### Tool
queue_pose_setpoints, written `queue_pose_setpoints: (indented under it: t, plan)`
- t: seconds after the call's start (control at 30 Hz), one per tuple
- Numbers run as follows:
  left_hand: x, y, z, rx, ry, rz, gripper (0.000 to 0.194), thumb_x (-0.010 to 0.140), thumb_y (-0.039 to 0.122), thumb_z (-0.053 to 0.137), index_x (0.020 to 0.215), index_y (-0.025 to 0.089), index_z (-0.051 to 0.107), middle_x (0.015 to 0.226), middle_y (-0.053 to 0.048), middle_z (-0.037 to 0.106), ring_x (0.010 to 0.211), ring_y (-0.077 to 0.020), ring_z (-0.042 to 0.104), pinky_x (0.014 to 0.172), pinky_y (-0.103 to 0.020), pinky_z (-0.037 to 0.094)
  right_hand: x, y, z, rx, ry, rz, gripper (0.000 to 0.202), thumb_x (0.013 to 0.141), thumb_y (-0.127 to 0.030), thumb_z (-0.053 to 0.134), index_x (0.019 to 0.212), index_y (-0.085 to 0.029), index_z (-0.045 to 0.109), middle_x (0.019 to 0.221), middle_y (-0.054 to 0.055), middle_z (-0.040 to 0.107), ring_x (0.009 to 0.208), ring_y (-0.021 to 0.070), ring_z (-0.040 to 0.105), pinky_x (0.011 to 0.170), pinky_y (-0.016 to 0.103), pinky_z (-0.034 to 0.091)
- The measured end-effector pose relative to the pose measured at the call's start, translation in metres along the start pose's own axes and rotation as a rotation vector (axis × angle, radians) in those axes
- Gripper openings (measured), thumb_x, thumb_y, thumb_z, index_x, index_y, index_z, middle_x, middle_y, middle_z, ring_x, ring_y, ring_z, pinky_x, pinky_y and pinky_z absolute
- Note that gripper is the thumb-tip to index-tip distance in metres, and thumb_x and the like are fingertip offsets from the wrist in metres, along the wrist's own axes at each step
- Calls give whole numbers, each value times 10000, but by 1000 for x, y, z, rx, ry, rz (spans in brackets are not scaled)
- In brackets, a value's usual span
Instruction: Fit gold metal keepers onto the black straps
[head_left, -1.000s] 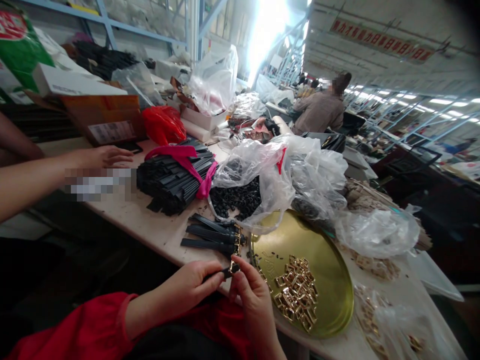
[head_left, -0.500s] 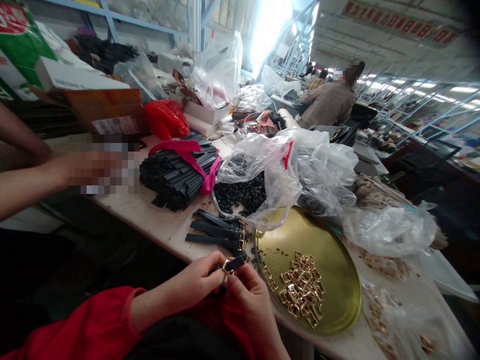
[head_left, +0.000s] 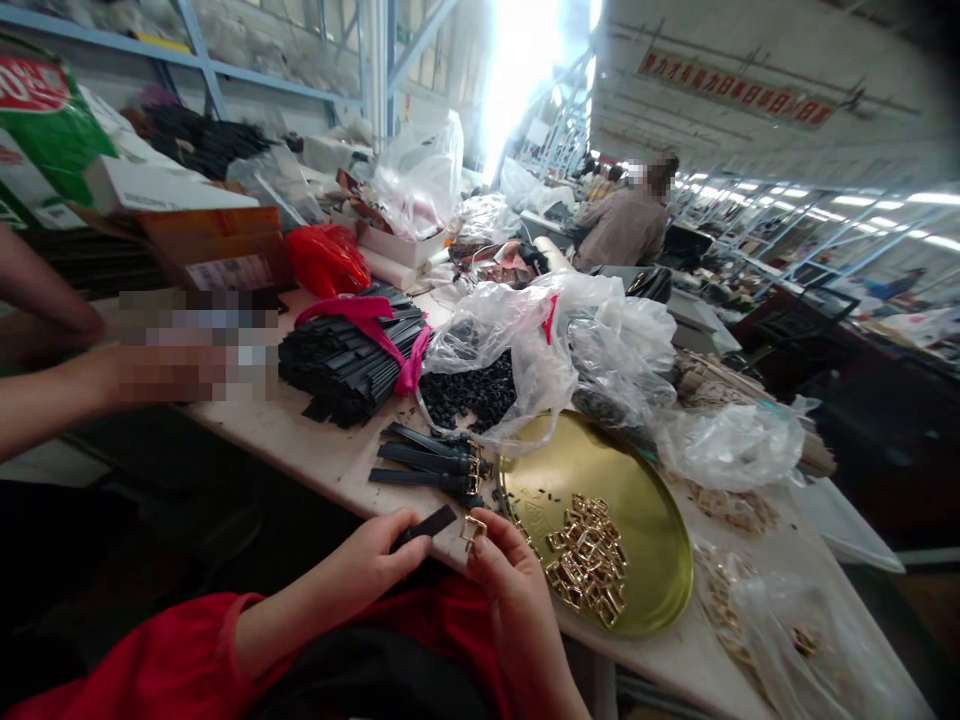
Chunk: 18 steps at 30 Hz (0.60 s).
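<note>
My left hand (head_left: 386, 550) is closed on a black strap (head_left: 431, 523), whose flat end sticks out towards the right. Between thumb and fingers of my right hand (head_left: 506, 565) is a gold buckle (head_left: 472, 531), held just apart from the strap end. Beyond both hands, several black straps fitted with gold buckles (head_left: 427, 462) lie at the table edge. To the right stands a round gold tray (head_left: 652, 500) with a heap of loose gold buckles (head_left: 589, 560) and a few small black bits in it.
A bundle of black straps (head_left: 352, 355) tied with pink ribbon lies farther back. Beside it, a clear plastic bag (head_left: 551, 375) holds small black loops (head_left: 480, 395). Another person's arm (head_left: 67, 395) reaches in at left. More buckles (head_left: 724, 590) lie at right by plastic bags.
The strap end and the buckle were together between my hands; now they are apart, the strap in my left hand and the buckle in my right. The view has shifted slightly.
</note>
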<state>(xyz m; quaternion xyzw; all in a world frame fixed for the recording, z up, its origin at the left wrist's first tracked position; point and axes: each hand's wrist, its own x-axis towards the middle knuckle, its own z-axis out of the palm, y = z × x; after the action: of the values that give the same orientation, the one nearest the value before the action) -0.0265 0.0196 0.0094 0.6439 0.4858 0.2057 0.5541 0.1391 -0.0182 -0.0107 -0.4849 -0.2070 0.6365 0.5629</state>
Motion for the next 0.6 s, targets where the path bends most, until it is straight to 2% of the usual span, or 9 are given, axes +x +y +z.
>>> queue_pose_setpoints:
  t: [0.1, 0.2, 0.3, 0.37, 0.47, 0.6]
  plan:
    - [-3, 9, 5, -189, -28, 18, 293, 779, 423, 481, 824, 140, 546, 665, 32, 523, 628, -124, 457, 567, -214, 362, -8, -1, 3, -128, -27, -73, 337, 641, -323, 721, 934, -172, 653, 751, 1, 643, 567, 86, 512, 560, 213, 427]
    - [-8, 17, 11, -312, -44, 19, 307, 740, 427, 545, 809, 127, 554, 642, 35, 524, 607, -113, 456, 555, -211, 362, -19, -3, 8, -194, -66, -84, 336, 629, -342, 728, 899, -153, 662, 764, 19, 660, 572, 90, 524, 564, 224, 433]
    - [-16, 21, 17, -434, -75, -16, 315, 692, 422, 591, 792, 126, 552, 618, 41, 520, 566, -99, 460, 528, -204, 353, -30, -4, 10, -209, -102, -56, 368, 623, -373, 731, 901, -144, 655, 732, 23, 662, 544, 84, 521, 532, 217, 424]
    - [-25, 23, 20, -487, -74, -78, 336, 669, 439, 606, 791, 131, 545, 530, 73, 456, 473, -71, 397, 449, -184, 288, -39, -3, 11, -212, -139, -43, 385, 637, -411, 715, 902, -140, 648, 695, 16, 651, 543, 85, 527, 521, 208, 420]
    - [-40, 26, 24, -506, -28, -123, 337, 663, 447, 615, 758, 137, 524, 469, 101, 387, 404, -41, 300, 393, -168, 195, -53, 3, 11, -177, -218, 22, 361, 666, -454, 681, 805, -123, 638, 671, 20, 634, 557, 91, 542, 515, 199, 417]
    - [-60, 28, 29, -496, -4, -74, 308, 684, 437, 594, 712, 148, 491, 494, 77, 463, 410, -49, 374, 395, -163, 256, -75, 12, 13, -76, -296, 142, 330, 717, -433, 637, 744, -105, 620, 640, 29, 621, 518, 78, 531, 481, 180, 394]
